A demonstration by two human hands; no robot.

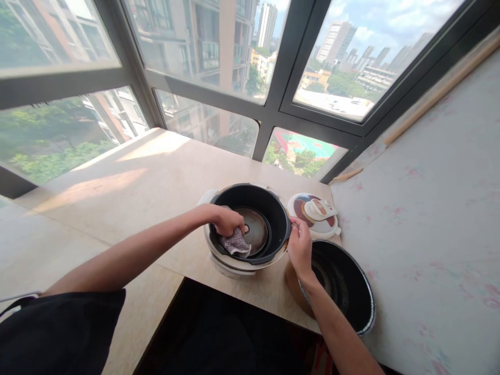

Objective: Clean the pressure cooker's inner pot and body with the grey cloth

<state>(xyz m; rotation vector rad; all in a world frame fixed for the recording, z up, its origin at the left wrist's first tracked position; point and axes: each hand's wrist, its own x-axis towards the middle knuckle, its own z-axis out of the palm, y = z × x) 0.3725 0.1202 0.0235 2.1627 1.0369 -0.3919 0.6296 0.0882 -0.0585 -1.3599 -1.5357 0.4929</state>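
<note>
An electric pressure cooker base [234,268] stands uncovered on the counter, its dark interior and round heating plate [255,229] showing. My left hand [228,221] reaches inside, closed on a grey-brown cloth [236,244] that lies against the inner wall and the plate's left side. With closed fingers, my right hand [300,242] grips the cooker's rim on the right. Just below that hand sits the removed inner pot [339,281], dark inside, partly hidden by my right forearm. The white and brown cooker lid [312,214] rests behind my right hand.
The pale stone counter [164,177] runs to windows with grey frames [211,96]. A flowered wall [422,234] borders the right side, close to the pot and lid. The counter's front edge [242,294] has a dark gap beneath it.
</note>
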